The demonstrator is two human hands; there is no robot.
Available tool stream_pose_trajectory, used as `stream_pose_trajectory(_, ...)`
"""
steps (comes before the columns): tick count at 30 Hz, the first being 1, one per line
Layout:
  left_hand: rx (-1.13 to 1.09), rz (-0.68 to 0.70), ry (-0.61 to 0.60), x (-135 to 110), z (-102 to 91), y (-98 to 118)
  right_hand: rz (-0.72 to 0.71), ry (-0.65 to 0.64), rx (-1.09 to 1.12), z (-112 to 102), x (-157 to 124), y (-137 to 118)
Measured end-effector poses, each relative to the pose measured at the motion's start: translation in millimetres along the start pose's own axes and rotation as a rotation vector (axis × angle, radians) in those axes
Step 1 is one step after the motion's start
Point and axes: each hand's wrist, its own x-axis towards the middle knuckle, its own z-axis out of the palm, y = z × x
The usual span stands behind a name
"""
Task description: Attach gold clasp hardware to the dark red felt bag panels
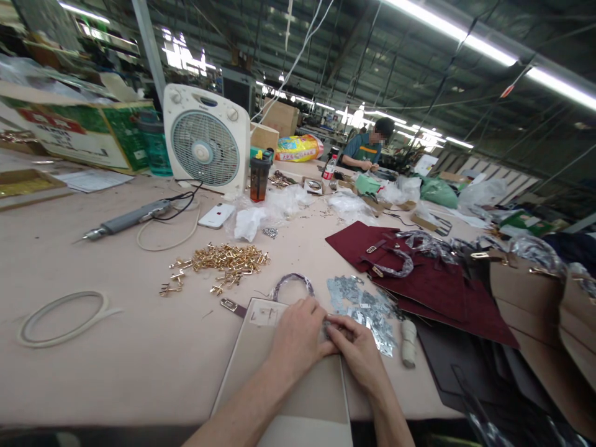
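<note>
A beige bag panel (246,360) lies at the table's front edge, with a dark wrapped handle (294,279) and a strap with a gold buckle (229,304) at its far end. My left hand (300,329) rests on the panel, fingers bent toward its upper right corner. Against it, my right hand (356,341) pinches with thumb and forefinger. Something small and metallic shows between the two hands, too covered to name. Just to the right lie flat silver metal plates (361,304) in a loose pile. Beyond the panel sits a heap of gold hardware pieces (228,261).
At left lie an electric screwdriver (125,218) and a tape roll (63,320). A fan (205,136), a phone (216,215) and a drink cup (259,177) stand or lie farther back. Burgundy bag panels (419,279) are stacked at right. A co-worker (365,149) sits across.
</note>
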Motion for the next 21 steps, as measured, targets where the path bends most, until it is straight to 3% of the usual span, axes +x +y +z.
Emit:
stream_pose_trajectory(10,0.020,0.002,0.001,0,-0.6,0,-0.024,-0.013,-0.044,0,3,-3)
stream_pose_trajectory(16,0.031,0.016,-0.001,-1,-3.3,4,-0.169,0.162,-0.088,6,-17,-15)
stream_pose_trajectory(21,0.050,0.047,-0.010,1,-2.1,3,-0.183,0.315,0.060,2,-28,-11)
